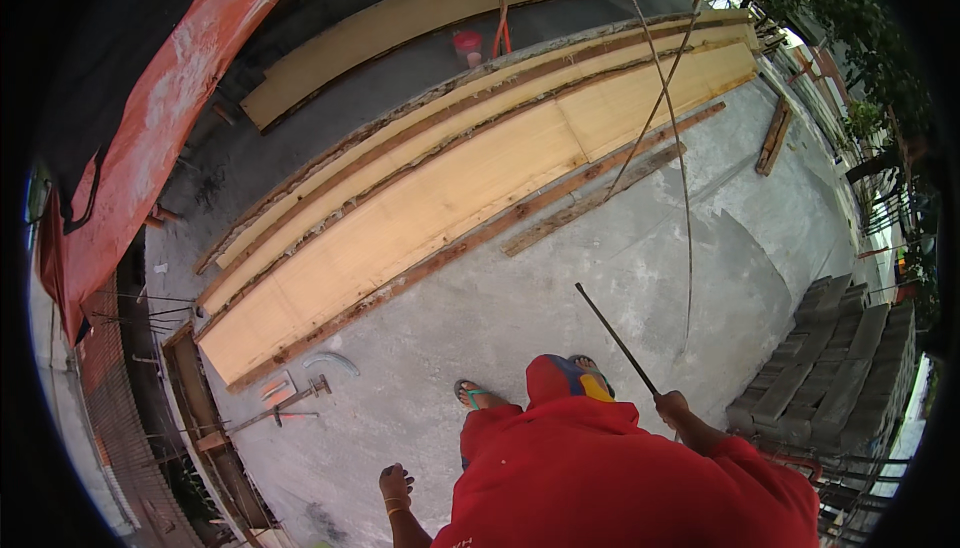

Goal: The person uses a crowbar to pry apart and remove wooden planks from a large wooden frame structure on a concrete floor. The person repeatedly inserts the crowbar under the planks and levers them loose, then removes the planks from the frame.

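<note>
My right hand (674,408), at the lower right, is closed around one end of a long, thin dark metal bar (617,338). The bar slants up and to the left, its far tip held out over the concrete floor (440,348). Low on the left, my left hand (397,483) hangs beside my body with its fingers loosely bent and nothing visible in it; a thin band circles the wrist. Beyond my feet lies a long plywood panel (480,183) edged with timber strips, and neither hand touches it.
A loose timber piece (595,200) lies by the panel, with two thin rods (672,108) crossing over it. Grey concrete blocks (825,363) are stacked at right. Near the floor's left edge is a long metal tool (280,410). An orange tarp (170,98) hangs at upper left.
</note>
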Tool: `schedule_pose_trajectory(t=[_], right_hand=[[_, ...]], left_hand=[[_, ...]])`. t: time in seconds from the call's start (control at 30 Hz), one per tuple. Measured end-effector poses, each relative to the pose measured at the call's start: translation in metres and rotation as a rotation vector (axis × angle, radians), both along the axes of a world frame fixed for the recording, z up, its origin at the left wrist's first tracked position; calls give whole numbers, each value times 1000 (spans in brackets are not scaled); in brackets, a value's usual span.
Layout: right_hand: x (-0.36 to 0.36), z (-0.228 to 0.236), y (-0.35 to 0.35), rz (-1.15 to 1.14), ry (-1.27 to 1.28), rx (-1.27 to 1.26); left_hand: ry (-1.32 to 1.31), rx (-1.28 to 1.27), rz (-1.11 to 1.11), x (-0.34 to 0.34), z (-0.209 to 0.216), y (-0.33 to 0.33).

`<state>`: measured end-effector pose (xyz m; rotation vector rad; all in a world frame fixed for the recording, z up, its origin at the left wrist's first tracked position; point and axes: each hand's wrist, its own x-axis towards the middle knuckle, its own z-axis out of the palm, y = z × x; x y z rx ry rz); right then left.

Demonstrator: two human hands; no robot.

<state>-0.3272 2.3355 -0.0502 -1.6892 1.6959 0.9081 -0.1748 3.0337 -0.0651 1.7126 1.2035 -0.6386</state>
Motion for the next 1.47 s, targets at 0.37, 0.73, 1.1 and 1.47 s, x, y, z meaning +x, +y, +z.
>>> schedule_pose_trajectory(t=[0.37,0.73,1.1,1.47], right_hand=[[203,-72,144,-46,-413,72],[417,-287,142,69,-536,-9],[501,-502,153,-204,-660,49],[559,-644,130,-236,-950,92]], left_hand=[[-266,-1,-392,320,44,23],[-236,167,-950,455,-151,-16],[-505,330,-1241,690,-498,-58],[-520,346,-989,773,-591,-39]])
